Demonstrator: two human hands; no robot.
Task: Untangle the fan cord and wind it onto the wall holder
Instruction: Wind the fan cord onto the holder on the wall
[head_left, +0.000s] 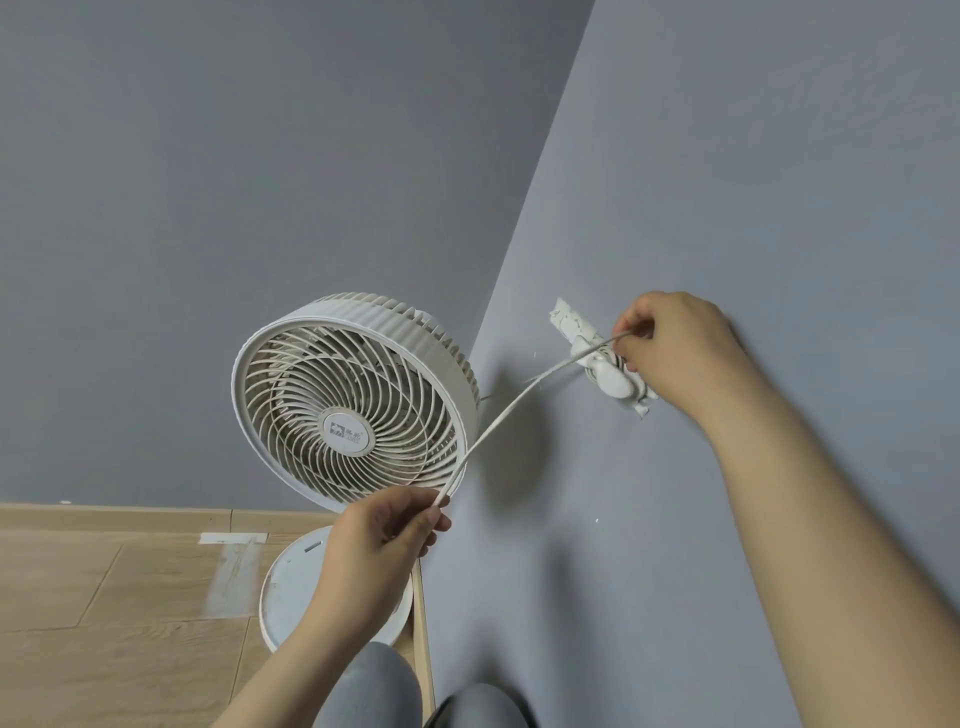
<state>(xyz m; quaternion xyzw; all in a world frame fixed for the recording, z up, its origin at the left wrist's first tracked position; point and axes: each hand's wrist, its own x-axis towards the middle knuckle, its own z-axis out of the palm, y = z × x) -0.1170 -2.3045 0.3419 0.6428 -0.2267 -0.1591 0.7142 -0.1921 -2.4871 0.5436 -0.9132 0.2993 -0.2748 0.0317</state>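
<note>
The light, limp cord (519, 410) stretches across mid-frame, pinched by the left hand (384, 535) at lower centre and the right hand (680, 353) at the wall holder (615, 382), probably best gripped near the holder.

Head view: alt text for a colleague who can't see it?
The right hand holds the fan cord at the wall holder on a grey wall; the left hand pinches it taut lower down. A white fan stands in the corner.
</note>
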